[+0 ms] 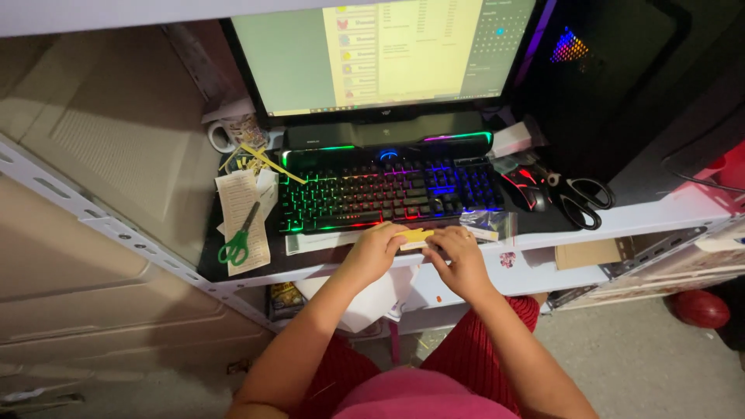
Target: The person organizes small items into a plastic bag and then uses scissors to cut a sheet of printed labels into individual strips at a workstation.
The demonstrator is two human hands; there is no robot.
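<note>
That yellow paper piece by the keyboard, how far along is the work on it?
Cutting looks partly done: yellow scraps lie by the mug, and the green scissors rest on a paper slip, set down. In hand: the left hand and right hand both pinch the yellow paper piece at the desk edge. What remains cannot be told from this view.
</note>
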